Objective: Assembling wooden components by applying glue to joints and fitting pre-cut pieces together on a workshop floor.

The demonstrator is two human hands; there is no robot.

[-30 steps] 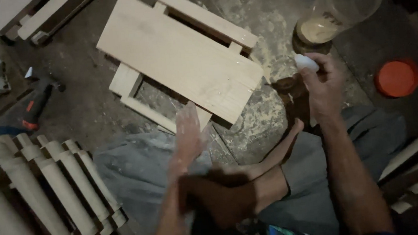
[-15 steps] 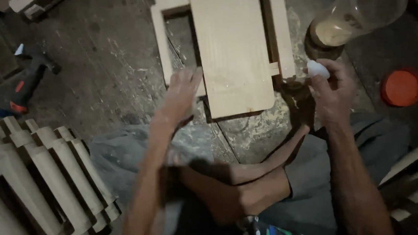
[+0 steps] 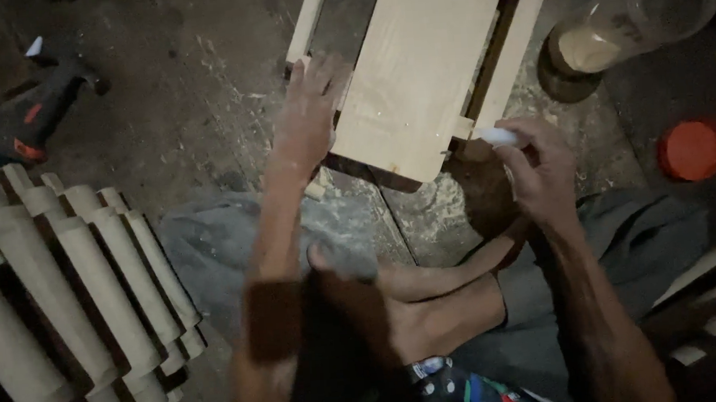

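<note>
While the person sits cross-legged on the dusty floor (image 3: 192,112), both arms stretch forward from the lap toward a pale wooden board (image 3: 429,70) that lies on a frame of narrow wooden strips (image 3: 307,20). That board sits straight ahead of the knees, its rounded near corner just above the bare feet. Reaching out at a slight inward angle, the left hand (image 3: 308,112) lies palm down with fingers spread, pressed flat against the board's left edge and the strip beside it. Bent at the wrist, the right hand (image 3: 540,167) hovers at the board's near right corner, its fingers curled and pinching a small white object (image 3: 500,136) whose tip touches the wood there. A clear plastic jar (image 3: 631,18) lies tilted on its side beyond the right hand, with an orange lid (image 3: 692,150) well apart to its right. A hammer (image 3: 41,110) rests far left, and a row of turned wooden pieces (image 3: 69,280) lines the left side.
</note>
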